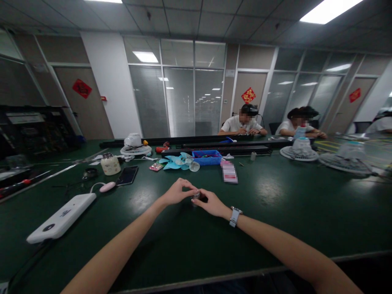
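Note:
My left hand (pixel 177 192) and my right hand (pixel 211 203) meet over the dark green table (pixel 275 212), a little ahead of me. Both have their fingers curled and pinched together on a small dark and silvery part (pixel 197 195) held between them. The part is mostly hidden by the fingers, so I cannot name it. A watch (pixel 234 215) sits on my right wrist.
A white power bank (pixel 61 216) with a cable lies at left, near a phone (pixel 127 175) and a jar (pixel 110 164). Teal fan blades (pixel 179 162), a blue tray (pixel 207 157) and white fan grilles (pixel 299 153) lie farther back. Two people sit at the far side.

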